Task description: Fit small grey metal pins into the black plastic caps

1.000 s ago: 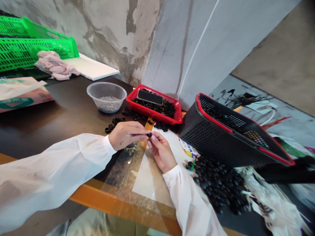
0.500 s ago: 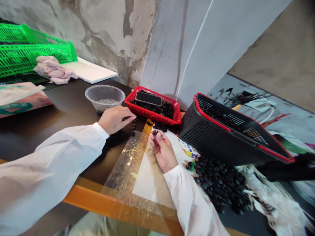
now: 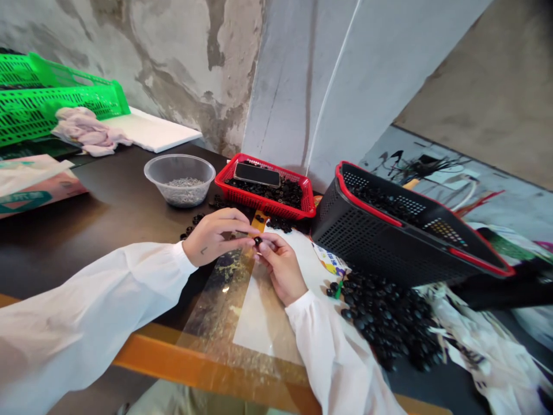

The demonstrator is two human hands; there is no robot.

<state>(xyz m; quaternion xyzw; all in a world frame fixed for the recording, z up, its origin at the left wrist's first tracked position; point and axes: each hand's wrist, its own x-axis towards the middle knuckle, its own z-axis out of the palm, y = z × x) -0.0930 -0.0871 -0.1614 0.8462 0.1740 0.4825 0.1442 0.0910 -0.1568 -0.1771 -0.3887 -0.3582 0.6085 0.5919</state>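
One small black piece (image 3: 258,240): gripped between the two hands, above a clear plastic sheet (image 3: 220,305); with 12 o'clock taken toward the wall, it is held at 3 o'clock from the left hand and at 11 o'clock from the right hand.

Left hand (image 3: 213,237): curled, not released, with the fingertips closed on the piece from its 9 o'clock side; the forearm is covered by a white sleeve (image 3: 86,300).

Right hand (image 3: 280,271): clenched lightly, with the fingertips pressed on the piece from its 5 o'clock side; a second white sleeve (image 3: 332,351) is worn on this arm.

Red basket (image 3: 259,203): one, seen at 12 o'clock from the piece, filled with black pieces (image 3: 268,193); one phone (image 3: 257,174) is laid on top.

Clear plastic bowl (image 3: 181,199): one, placed at 10 o'clock, holding grey small parts (image 3: 181,183).

Black basket (image 3: 380,236): one, red-rimmed and tipped on its side at 2 o'clock, just beside the red basket.

Heap of black pieces (image 3: 384,323): too many to count, piled at 4 o'clock — loose pieces (image 3: 190,229) are also scattered at 10 o'clock.

Green plastic crates (image 3: 56,101): two, stacked far off at 10 o'clock, with one crumpled cloth (image 3: 84,129) and one white foam board (image 3: 151,132) beside them.
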